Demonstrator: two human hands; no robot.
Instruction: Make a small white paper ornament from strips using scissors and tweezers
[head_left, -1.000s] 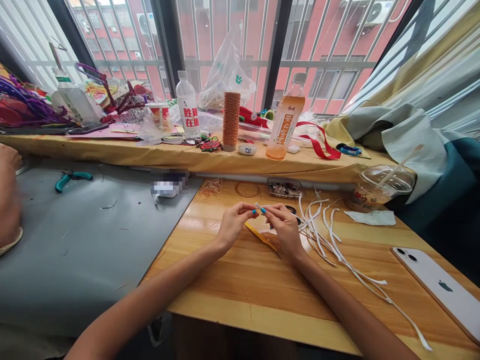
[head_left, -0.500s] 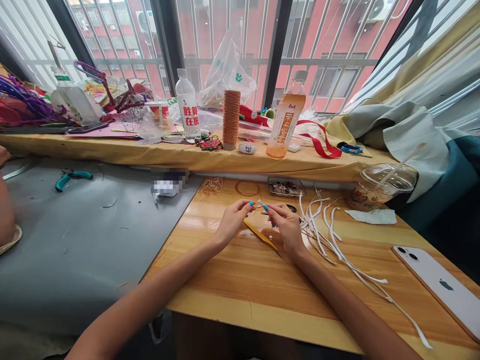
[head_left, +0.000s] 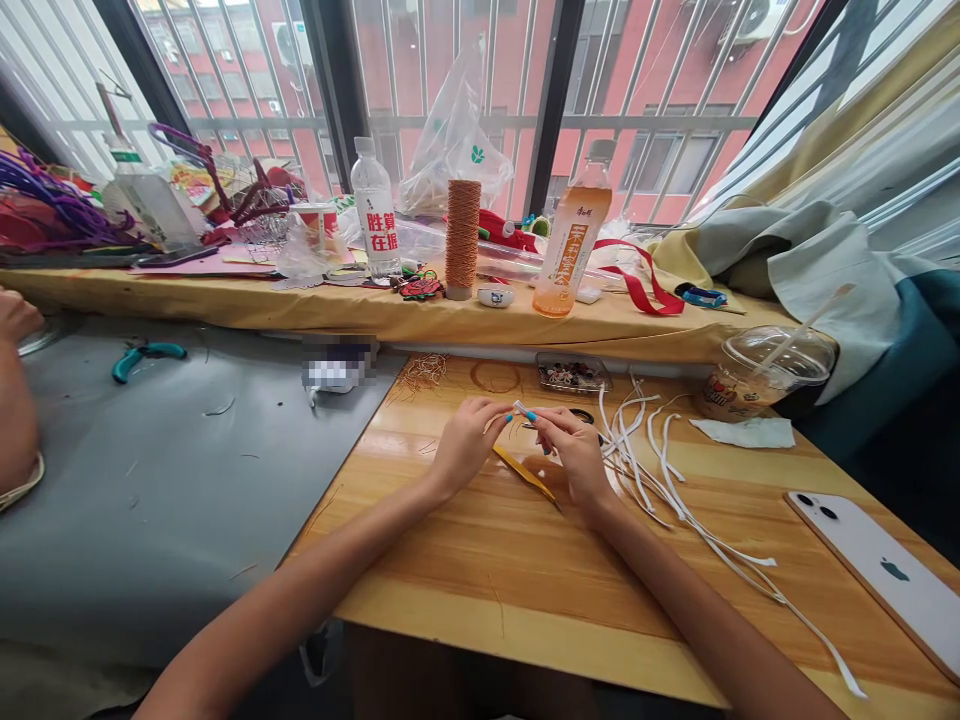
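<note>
On the grey surface at left, teal pliers are laid, well apart from the wooden tabletop. Above the latter, a small white piece is held, apparently pinched by the left hand, its fingertips brought together, and by the right hand, likewise closed; it is presumably light, soft and easily bent, best gripped near its ends. Beneath, yellow tweezers are laid; beside the right hand, loose white strips are spread, in which fingers could be caught; farther right, a phone is placed.

White piece, partly hidden by right hand
</note>
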